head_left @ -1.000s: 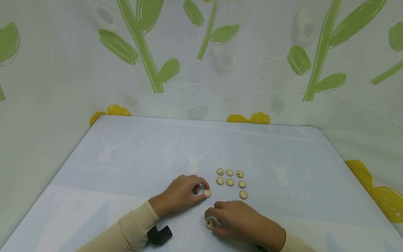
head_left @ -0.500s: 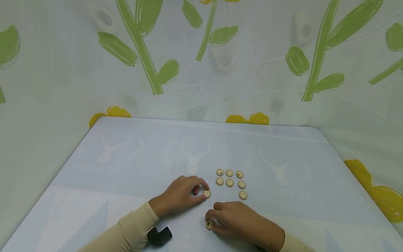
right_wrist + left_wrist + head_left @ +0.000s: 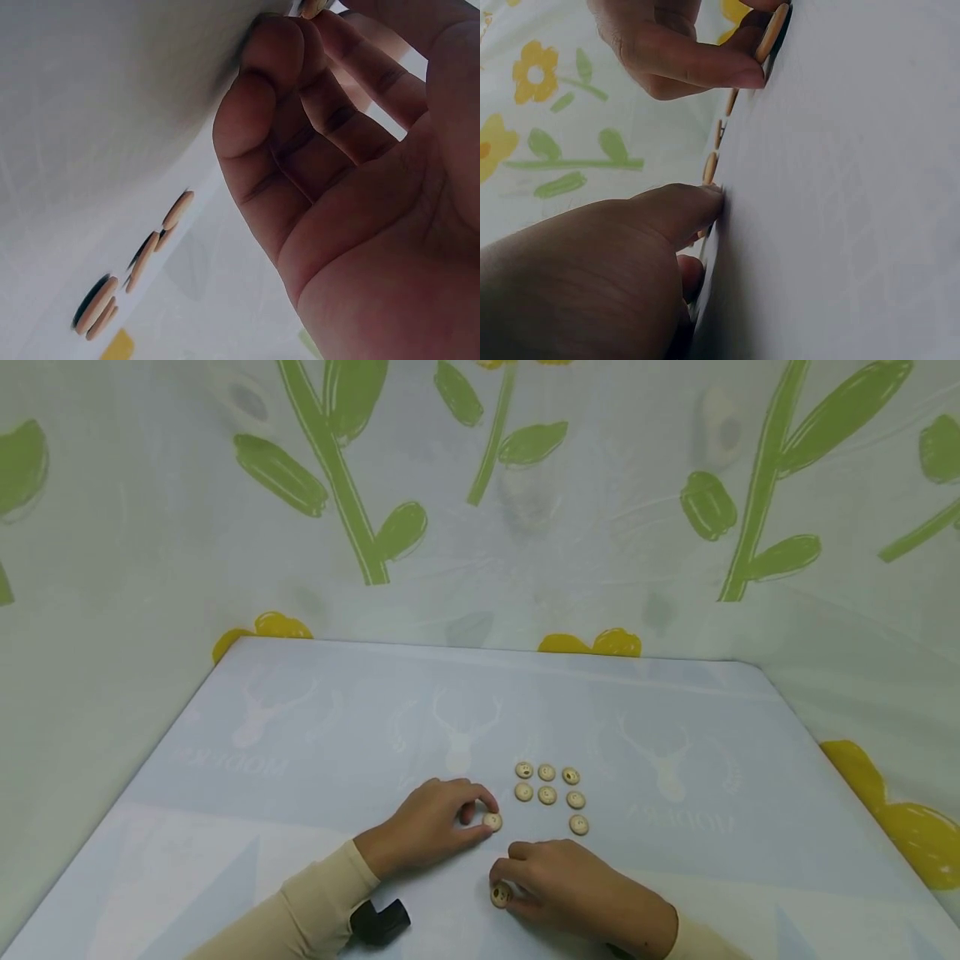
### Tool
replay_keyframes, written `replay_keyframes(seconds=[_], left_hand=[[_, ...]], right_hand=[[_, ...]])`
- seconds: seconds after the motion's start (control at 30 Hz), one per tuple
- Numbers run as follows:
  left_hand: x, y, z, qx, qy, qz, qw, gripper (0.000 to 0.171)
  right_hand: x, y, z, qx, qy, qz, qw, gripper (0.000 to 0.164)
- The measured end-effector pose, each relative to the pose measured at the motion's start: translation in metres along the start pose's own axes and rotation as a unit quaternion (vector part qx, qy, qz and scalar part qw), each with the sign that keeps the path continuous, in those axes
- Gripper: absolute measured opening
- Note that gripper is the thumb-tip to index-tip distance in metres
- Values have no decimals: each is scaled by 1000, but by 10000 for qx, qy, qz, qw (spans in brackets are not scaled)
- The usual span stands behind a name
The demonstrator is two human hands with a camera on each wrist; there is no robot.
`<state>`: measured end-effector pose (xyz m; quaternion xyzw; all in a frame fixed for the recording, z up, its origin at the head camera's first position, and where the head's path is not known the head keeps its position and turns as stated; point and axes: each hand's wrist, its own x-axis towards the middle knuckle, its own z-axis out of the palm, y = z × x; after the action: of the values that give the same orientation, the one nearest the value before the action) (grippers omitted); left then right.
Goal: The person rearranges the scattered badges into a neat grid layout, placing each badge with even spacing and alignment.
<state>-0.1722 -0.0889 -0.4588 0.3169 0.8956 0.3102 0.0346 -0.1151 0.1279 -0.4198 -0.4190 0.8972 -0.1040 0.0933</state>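
A round wooden button [image 3: 492,822] lies between the thumb and index finger of my left hand [image 3: 427,827], which pinches it at the table surface. Nearer to me, my right hand [image 3: 566,889] grips a second wooden button [image 3: 500,894] by its edges, its marked face showing. The left wrist view has that button [image 3: 772,34] tilted on edge in the right fingers, just above the left thumb. In the right wrist view only a bit of a button [image 3: 313,7] shows past the curled fingers.
Several more wooden buttons [image 3: 547,795] lie in short rows beyond my hands, with one [image 3: 578,825] closest to the right hand. A black angled piece [image 3: 380,922] sits by the left sleeve. The pale table [image 3: 337,718] ends at a flower-printed curtain [image 3: 600,543].
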Motion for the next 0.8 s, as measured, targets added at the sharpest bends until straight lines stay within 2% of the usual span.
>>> replay_keyframes(seconds=[0.63,0.8], left_hand=[[0,0,0,-7,14,21,10000,20],[-1,0,0,35,53,39,10000,21]], right_hand=[[1,0,-1,42,-87,23,10000,13],[-1,1,0,-51,63,-101,9999,12]])
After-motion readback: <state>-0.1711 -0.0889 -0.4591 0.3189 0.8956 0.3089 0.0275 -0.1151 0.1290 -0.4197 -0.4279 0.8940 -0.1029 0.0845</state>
